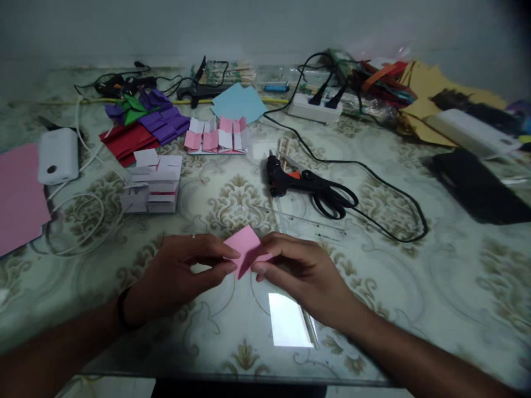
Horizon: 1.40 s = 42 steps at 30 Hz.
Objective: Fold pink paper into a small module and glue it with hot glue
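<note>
A small folded piece of pink paper (244, 246) is held up between both hands above the patterned table, a crease running down its middle. My left hand (182, 268) pinches its left edge between thumb and fingers. On the other side, my right hand (296, 268) grips the right flap the same way. Beyond the hands lie folded white paper pieces (160, 185) in a block and a row of pink and white folded pieces (218, 135). A black glue gun (280, 177) and black-handled scissors (332, 193) are ahead of my right hand.
At left are pink sheets (20, 193), a white device (58, 156) and a looped white cable (102, 221). Red, purple and green folded papers, blue sheets (238, 103) and a power strip (315, 109) sit farther back. A clear ruler (307, 223) and a black phone-like slab (481, 185) lie right.
</note>
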Available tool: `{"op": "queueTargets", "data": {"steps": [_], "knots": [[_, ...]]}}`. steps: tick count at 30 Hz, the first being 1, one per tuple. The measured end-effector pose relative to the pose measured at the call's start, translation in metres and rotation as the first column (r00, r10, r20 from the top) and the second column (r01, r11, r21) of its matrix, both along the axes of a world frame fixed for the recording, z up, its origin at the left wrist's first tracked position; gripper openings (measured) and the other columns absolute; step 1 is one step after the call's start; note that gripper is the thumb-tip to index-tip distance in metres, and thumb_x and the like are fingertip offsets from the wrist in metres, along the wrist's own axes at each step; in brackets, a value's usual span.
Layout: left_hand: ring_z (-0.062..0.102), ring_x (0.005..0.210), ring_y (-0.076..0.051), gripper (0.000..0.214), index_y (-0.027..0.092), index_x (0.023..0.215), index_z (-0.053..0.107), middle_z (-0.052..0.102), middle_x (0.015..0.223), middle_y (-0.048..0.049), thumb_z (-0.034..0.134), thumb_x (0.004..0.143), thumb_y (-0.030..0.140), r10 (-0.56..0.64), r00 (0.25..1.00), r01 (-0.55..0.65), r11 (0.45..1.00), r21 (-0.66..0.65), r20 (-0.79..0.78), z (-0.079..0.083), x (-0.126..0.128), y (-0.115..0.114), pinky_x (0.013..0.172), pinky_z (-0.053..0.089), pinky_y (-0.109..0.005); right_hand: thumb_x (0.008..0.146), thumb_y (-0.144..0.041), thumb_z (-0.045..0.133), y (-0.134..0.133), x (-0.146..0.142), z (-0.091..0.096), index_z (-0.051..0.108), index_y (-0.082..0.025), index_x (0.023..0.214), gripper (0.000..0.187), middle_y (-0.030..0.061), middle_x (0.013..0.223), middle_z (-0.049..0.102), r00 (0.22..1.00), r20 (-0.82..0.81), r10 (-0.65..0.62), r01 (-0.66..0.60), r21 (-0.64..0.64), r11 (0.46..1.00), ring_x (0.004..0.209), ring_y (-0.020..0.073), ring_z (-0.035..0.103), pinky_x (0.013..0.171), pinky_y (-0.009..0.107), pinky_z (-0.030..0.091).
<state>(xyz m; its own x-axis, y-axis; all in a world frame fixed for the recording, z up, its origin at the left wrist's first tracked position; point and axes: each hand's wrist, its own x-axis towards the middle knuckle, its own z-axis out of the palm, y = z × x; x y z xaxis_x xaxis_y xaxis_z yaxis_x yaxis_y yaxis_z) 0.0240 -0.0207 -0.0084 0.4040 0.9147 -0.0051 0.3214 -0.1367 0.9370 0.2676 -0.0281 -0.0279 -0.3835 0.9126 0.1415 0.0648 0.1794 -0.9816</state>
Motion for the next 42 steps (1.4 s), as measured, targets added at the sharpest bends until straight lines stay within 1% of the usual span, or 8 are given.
{"op": "queueTargets", "data": {"steps": [8, 13, 16, 19, 22, 27, 36, 42], "knots": [[0.062, 0.071, -0.012, 0.013, 0.022, 0.095, 0.071, 0.067, 0.077, 0.0050, 0.082, 0.092, 0.028, 0.048, 0.993, -0.025, 0.977, -0.210, 0.106, -0.010, 0.002, -0.001, 0.069, 0.052, -0.022, 0.099, -0.021, 0.073, -0.002, -0.003, 0.004, 0.077, -0.021, 0.091, 0.009, 0.0011, 0.087, 0.076, 0.981, 0.126, 0.149, -0.146, -0.035, 0.989, 0.077, 0.0141, 0.067, 0.072, 0.026, 0.052], [0.063, 0.073, -0.014, 0.030, 0.025, 0.125, 0.063, 0.070, 0.086, 0.0026, 0.074, 0.100, 0.039, 0.116, 0.968, -0.060, 0.967, -0.247, 0.222, -0.012, 0.000, -0.002, 0.067, 0.052, -0.023, 0.096, -0.015, 0.068, -0.002, -0.004, 0.006, 0.076, -0.021, 0.092, 0.010, 0.0000, 0.085, 0.073, 0.967, 0.155, 0.201, -0.196, -0.050, 0.979, 0.075, 0.0138, 0.064, 0.070, 0.026, 0.050], [0.068, 0.087, -0.018, 0.035, 0.020, 0.107, 0.074, 0.073, 0.094, -0.0040, 0.049, 0.113, 0.044, 0.005, 0.988, 0.026, 0.981, -0.194, 0.154, -0.007, -0.002, 0.002, 0.082, 0.056, -0.030, 0.095, -0.016, 0.068, -0.002, -0.003, 0.006, 0.072, -0.021, 0.090, 0.008, -0.0005, 0.084, 0.072, 0.966, 0.179, 0.188, -0.179, -0.064, 0.982, 0.074, 0.0142, 0.062, 0.070, 0.027, 0.049], [0.069, 0.090, -0.019, 0.038, 0.018, 0.088, 0.075, 0.073, 0.094, -0.0048, 0.053, 0.111, 0.039, -0.064, 0.996, 0.071, 0.987, -0.144, 0.057, -0.005, -0.001, 0.005, 0.082, 0.055, -0.030, 0.094, -0.017, 0.068, -0.002, -0.002, 0.006, 0.069, -0.022, 0.090, 0.006, -0.0017, 0.082, 0.070, 0.965, 0.197, 0.174, -0.164, -0.067, 0.984, 0.072, 0.0136, 0.059, 0.068, 0.027, 0.047], [0.073, 0.088, -0.017, 0.015, 0.022, 0.106, 0.071, 0.074, 0.104, -0.0026, 0.075, 0.097, 0.034, 0.027, 0.982, 0.021, 0.969, -0.247, 0.186, -0.009, 0.003, 0.003, 0.077, 0.059, -0.027, 0.093, -0.017, 0.068, -0.003, 0.000, 0.006, 0.064, -0.022, 0.092, 0.007, -0.0028, 0.082, 0.067, 0.970, 0.181, 0.161, -0.145, -0.097, 0.985, 0.071, 0.0130, 0.057, 0.066, 0.026, 0.046], [0.077, 0.089, -0.017, 0.062, 0.032, 0.143, 0.056, 0.071, 0.111, -0.0001, 0.083, 0.088, 0.021, 0.033, 0.960, 0.085, 0.912, -0.400, 0.278, -0.020, 0.005, -0.005, 0.077, 0.063, -0.026, 0.097, -0.018, 0.066, -0.006, -0.001, 0.004, 0.059, -0.025, 0.116, 0.021, -0.0022, 0.090, 0.068, 0.986, 0.073, 0.150, -0.131, -0.213, 0.968, 0.080, 0.0148, 0.064, 0.073, 0.027, 0.052], [0.070, 0.087, -0.018, 0.026, 0.025, 0.115, 0.077, 0.078, 0.103, 0.0004, 0.076, 0.090, 0.023, -0.141, 0.989, 0.133, 0.977, -0.167, -0.037, -0.009, 0.002, -0.001, 0.076, 0.054, -0.027, 0.099, -0.023, 0.069, -0.008, -0.003, -0.003, 0.059, -0.026, 0.129, 0.032, -0.0038, 0.085, 0.063, 0.996, 0.037, 0.079, -0.068, -0.233, 0.970, 0.079, 0.0137, 0.063, 0.076, 0.026, 0.054], [0.070, 0.078, -0.017, 0.013, 0.021, 0.096, 0.082, 0.081, 0.087, 0.0001, 0.072, 0.094, 0.030, -0.093, 0.995, 0.086, 0.965, -0.250, -0.018, -0.009, 0.006, 0.001, 0.072, 0.052, -0.027, 0.101, -0.022, 0.067, -0.010, -0.006, 0.000, 0.060, -0.025, 0.134, 0.033, -0.0050, 0.083, 0.063, 0.991, 0.082, 0.109, -0.094, -0.166, 0.982, 0.077, 0.0130, 0.062, 0.075, 0.026, 0.052]]}}
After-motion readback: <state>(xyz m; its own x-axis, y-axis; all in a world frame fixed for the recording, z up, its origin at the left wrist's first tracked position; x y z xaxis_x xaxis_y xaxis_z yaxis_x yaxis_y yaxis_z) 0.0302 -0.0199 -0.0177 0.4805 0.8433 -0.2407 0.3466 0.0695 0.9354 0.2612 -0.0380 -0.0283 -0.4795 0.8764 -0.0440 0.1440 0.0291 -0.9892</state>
